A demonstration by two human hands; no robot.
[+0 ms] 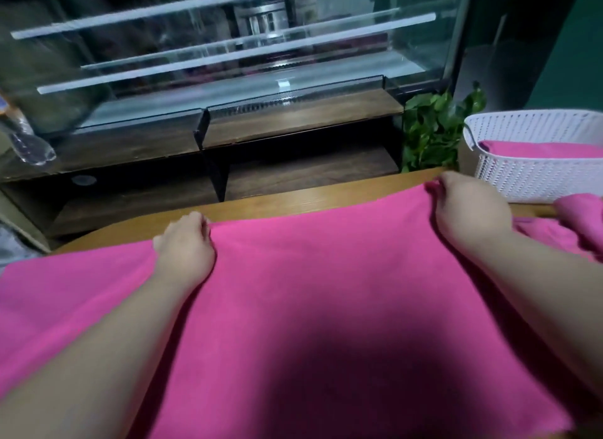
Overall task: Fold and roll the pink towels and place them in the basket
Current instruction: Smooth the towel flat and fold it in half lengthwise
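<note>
Pinching the far edge of the towel [326, 275]: left hand [186, 246] and right hand [470, 210]. Long axis runs left-right; basket [528, 177] upper right, nearest the right hand.

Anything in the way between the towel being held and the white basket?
The left hand and right hand grip the spread towel at its far edge. Only a bunched pink towel lies in front of the basket.
</note>
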